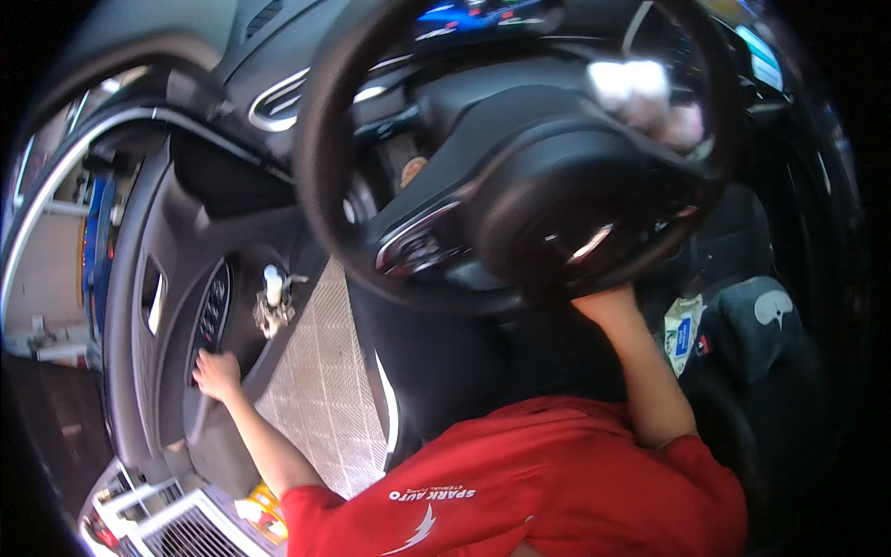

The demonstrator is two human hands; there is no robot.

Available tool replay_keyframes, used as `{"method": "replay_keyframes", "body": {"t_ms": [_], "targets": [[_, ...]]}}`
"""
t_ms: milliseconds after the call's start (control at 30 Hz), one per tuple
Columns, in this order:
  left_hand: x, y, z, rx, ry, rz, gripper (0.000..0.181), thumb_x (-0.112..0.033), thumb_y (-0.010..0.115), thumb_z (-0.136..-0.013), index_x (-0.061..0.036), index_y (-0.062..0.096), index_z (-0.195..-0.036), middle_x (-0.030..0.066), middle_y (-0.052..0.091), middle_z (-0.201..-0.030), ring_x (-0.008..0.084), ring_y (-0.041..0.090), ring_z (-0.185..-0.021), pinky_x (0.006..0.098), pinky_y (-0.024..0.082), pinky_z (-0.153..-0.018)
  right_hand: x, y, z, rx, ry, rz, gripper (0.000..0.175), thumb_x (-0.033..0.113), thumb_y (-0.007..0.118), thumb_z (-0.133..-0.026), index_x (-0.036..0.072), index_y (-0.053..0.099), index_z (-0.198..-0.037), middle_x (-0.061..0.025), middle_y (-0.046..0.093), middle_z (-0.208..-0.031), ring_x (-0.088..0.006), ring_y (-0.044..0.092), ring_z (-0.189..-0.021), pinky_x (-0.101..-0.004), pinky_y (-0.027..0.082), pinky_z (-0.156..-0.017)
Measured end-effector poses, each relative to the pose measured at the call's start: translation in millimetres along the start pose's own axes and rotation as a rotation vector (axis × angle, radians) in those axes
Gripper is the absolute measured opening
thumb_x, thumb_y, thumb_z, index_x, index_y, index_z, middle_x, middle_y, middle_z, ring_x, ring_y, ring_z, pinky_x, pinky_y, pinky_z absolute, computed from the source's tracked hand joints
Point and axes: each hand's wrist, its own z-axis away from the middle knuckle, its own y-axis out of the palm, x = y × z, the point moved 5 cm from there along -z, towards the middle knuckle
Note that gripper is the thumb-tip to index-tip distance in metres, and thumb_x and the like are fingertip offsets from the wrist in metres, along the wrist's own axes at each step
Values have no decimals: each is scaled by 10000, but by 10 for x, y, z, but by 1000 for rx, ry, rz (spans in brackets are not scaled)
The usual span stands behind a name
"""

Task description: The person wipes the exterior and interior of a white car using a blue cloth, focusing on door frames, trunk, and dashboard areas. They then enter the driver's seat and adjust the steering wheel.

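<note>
I sit behind a black steering wheel (313,167) in a car, with the driver's door standing open on my left. My left hand (218,376) is curled around the pull handle on the armrest of the dark door panel (174,306), just behind its window switches (211,306). Beneath the lower rim of the wheel, my right hand (604,303) shows only its wrist and heel. Its fingers are hidden by the wheel, so what they touch cannot be told.
Small bottles (273,287) and other items sit in the door pocket. Textured floor (320,362) shows through the door gap. To my right, a printed soft packet (683,334) lies beside a dark cloth item with a pale emblem (773,308). Outside stands a white grille-fronted unit (198,526).
</note>
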Motion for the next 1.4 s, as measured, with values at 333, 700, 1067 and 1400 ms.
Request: {"method": "replay_keyframes", "body": {"t_ms": [333,700,1067,1400], "targets": [[-87,-951,-152,203,300,143,478,-321,555,-795,90,756,-936,350,690,-1018,480,686,-1041,535,511,-970,428,-6,-544,176,457,-220,788,369,684,-905,-2,375,-1528,-347,508,-1380,-447,509,-1316,-480,389,-1149],[-1519,-2801,744,473,796,1907,748,-592,313,-1073,-49,350,-1587,171,552,-1460,244,581,-1263,423,436,-1076,-679,-736,-253,310,528,-209,382,274,665,-968,77,680,-1295,-172,738,-1179,-340,713,-1053,-432,556,-949],[-2430,-2244,1645,1692,354,2526,641,-615,338,-1016,-79,584,-1268,87,627,-1052,248,592,-919,541,446,-995,-1330,-309,-27,610,818,93,630,587,643,-927,80,657,-1301,-168,729,-1203,-317,704,-1118,-453,545,-962],[-2448,-2294,1760,1614,521,2518,700,-802,270,-967,-202,405,-632,-34,371,-521,169,400,-522,393,422,-727,-1389,-96,-85,506,863,108,585,546,689,-902,43,684,-1202,-161,742,-1149,-324,715,-1081,-448,557,-933]]}}
